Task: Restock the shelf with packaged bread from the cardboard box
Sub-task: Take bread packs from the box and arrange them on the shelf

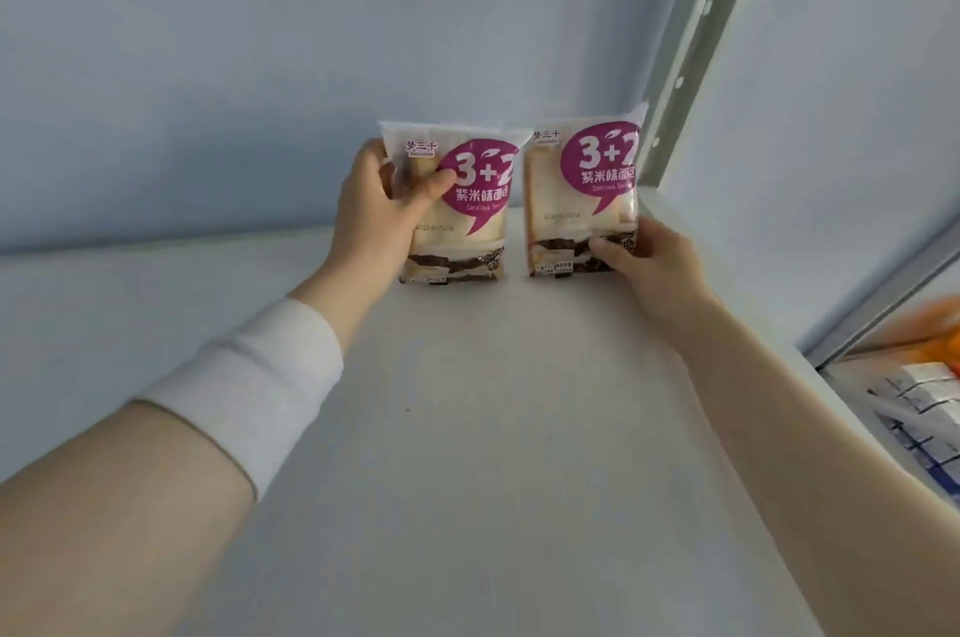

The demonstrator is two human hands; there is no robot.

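Observation:
Two clear bread packs with purple "3+2" labels stand upright side by side at the back of a white shelf (467, 428). My left hand (379, 215) grips the left bread pack (467, 221) by its left edge, thumb across the front. At the lower right corner of the right bread pack (582, 200), which stands against the right upright, my right hand (654, 267) holds on with its fingers. The cardboard box is out of view.
A perforated metal upright (691, 44) rises at the shelf's back right corner. A pale wall stands behind. Below to the right, a lower shelf holds white and blue packs (919, 413) and something orange (935, 340). Bare shelf surface stretches to the left and front.

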